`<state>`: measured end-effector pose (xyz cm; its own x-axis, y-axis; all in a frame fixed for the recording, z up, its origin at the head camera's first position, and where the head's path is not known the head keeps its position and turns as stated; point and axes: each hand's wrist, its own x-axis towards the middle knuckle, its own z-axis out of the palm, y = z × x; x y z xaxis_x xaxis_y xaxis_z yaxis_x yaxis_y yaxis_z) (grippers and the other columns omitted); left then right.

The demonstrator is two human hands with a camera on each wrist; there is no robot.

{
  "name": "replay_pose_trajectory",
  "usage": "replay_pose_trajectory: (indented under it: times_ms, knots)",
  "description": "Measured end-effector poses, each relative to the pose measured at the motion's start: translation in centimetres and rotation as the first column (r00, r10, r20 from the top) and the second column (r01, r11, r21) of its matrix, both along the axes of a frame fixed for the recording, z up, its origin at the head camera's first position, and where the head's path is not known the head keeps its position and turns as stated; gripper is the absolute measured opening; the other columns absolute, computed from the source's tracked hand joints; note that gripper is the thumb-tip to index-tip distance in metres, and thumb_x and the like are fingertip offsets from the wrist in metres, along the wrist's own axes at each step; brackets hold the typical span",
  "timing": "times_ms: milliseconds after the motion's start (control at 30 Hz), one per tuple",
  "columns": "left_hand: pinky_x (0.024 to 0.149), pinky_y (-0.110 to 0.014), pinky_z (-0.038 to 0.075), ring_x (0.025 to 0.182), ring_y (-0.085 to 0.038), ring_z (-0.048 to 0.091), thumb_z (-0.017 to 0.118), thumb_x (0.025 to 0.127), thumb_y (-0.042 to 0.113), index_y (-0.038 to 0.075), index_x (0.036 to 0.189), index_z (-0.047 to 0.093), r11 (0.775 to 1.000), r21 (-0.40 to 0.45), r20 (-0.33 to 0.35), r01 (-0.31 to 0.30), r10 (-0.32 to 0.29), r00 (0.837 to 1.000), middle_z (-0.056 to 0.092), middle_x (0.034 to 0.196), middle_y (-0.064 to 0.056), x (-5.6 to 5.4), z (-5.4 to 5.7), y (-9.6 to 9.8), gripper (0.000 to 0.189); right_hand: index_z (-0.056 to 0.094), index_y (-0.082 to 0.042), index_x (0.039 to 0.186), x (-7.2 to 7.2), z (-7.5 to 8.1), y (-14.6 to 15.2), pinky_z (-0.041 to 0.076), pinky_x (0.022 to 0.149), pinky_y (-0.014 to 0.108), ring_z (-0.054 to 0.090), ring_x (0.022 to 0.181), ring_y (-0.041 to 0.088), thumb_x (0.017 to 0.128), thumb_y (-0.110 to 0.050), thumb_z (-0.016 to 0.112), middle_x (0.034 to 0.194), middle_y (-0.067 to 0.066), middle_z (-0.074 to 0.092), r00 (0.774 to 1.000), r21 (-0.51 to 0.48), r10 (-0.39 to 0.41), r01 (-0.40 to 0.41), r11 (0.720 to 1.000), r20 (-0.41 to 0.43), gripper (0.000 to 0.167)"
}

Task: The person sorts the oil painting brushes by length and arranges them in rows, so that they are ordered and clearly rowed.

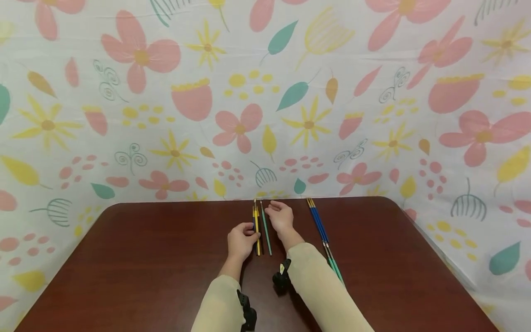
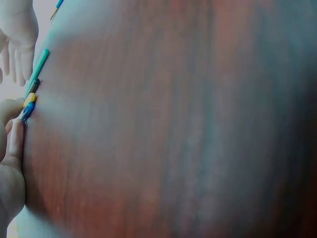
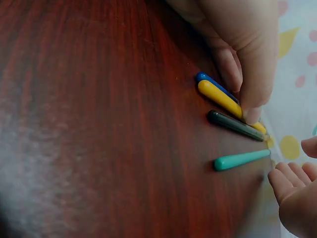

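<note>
1. Paintbrushes (image 1: 257, 223) lie near the table's (image 1: 145, 258) far edge.
2. Left hand (image 1: 240, 240) pinches yellow brush (image 3: 219, 96), fingers curled beside blue brush (image 3: 210, 78).
3. Right hand (image 1: 282, 219), loosely bent, holds nothing beside green brush (image 3: 240, 159).

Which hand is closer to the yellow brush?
Left. The left hand touches the yellow brush; the right hand is apart from it, farther right, with the green brush lying between.

Four paintbrushes (image 3: 233, 125) between two hands (image 1: 241, 240), one table (image 1: 145, 258)
</note>
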<state>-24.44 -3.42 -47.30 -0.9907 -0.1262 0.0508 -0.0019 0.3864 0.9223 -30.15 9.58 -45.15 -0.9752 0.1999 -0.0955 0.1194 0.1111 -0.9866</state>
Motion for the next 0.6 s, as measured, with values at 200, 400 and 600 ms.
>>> replay_pose_trajectory:
  times_ms: [200,400,600]
  knots:
    - [0.073,-0.035,0.057,0.095,-0.025,0.066,0.072,0.084,0.015,0.005,0.114,0.067,1.0,-0.001,-0.02,-0.012,0.012,1.0,0.069,0.101,-0.012,-0.4,0.1,0.0,0.033,0.056,-0.005,0.131,-2.1,0.8,-0.4,0.052,0.09,0.043,0.057,0.116,0.032,0.09,-0.012,0.061,0.126,0.015,0.061,0.993,0.278,0.092,-0.068,0.958,-0.073,0.041]
    - [0.072,-0.035,0.057,0.094,-0.025,0.066,0.073,0.083,0.014,0.005,0.113,0.067,1.0,-0.01,-0.026,-0.01,0.01,1.0,0.069,0.1,-0.012,-0.3,0.1,0.0,0.033,0.056,-0.006,0.13,-4.2,0.9,-0.5,0.052,0.09,0.041,0.059,0.115,0.03,0.09,-0.01,0.062,0.126,0.015,0.061,0.988,0.37,0.146,-0.119,0.922,-0.047,0.041]
    - [0.071,-0.035,0.057,0.093,-0.026,0.066,0.073,0.082,0.011,0.003,0.112,0.068,1.0,-0.011,-0.029,-0.015,0.015,0.999,0.069,0.1,-0.014,0.1,0.2,0.2,0.032,0.055,-0.003,0.13,-5.7,0.2,-0.5,0.053,0.09,0.04,0.058,0.116,0.031,0.09,-0.006,0.061,0.126,0.016,0.06,0.982,0.395,0.19,-0.169,0.903,-0.015,0.041]
